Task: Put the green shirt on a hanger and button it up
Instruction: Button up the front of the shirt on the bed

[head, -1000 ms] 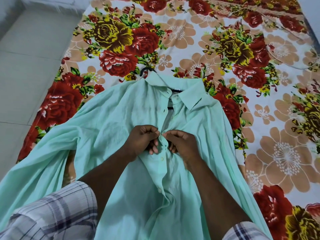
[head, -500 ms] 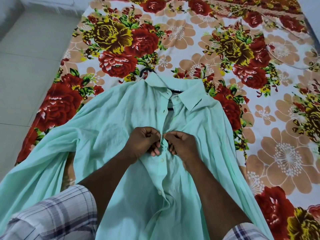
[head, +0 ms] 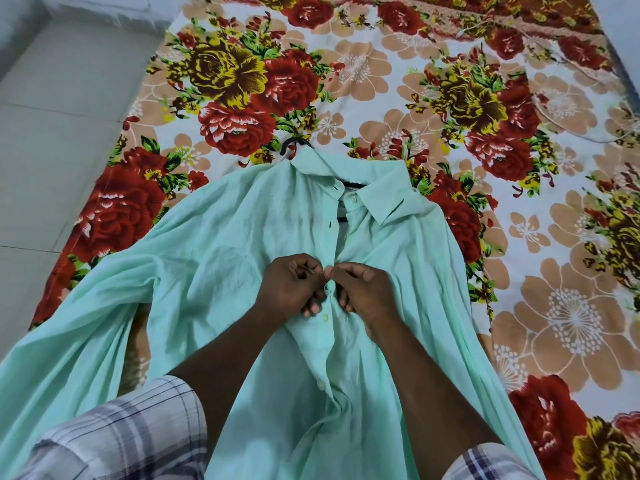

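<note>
We observe the green shirt [head: 242, 258] lying front-up on a floral bedsheet [head: 540, 306], collar pointing away from the person. A black hanger [head: 295, 144] sits inside it. Its hook shows beyond the collar, and dark bars show in the open neck, farther out than the fingertips.

Both forearms reach forward over the lower shirt front and converge at the placket. The left hand [head: 289, 285] is knuckles-up, fingers curled under, thumb and forefinger pinching one placket edge. The right hand [head: 365, 291] mirrors it, fingers curled, thumb and forefinger pinching the opposite edge. The two pinches meet at the placket. We cannot tell whether a button lies between them.

Just nearer the person than the fingers, a button [head: 325, 317] sits closed on the placket. Beyond the fingers the front lies open up to the collar. A plaid sleeve [head: 121, 438] covers the left upper arm. Pale floor [head: 52, 168] lies well outboard of the left fingers.
</note>
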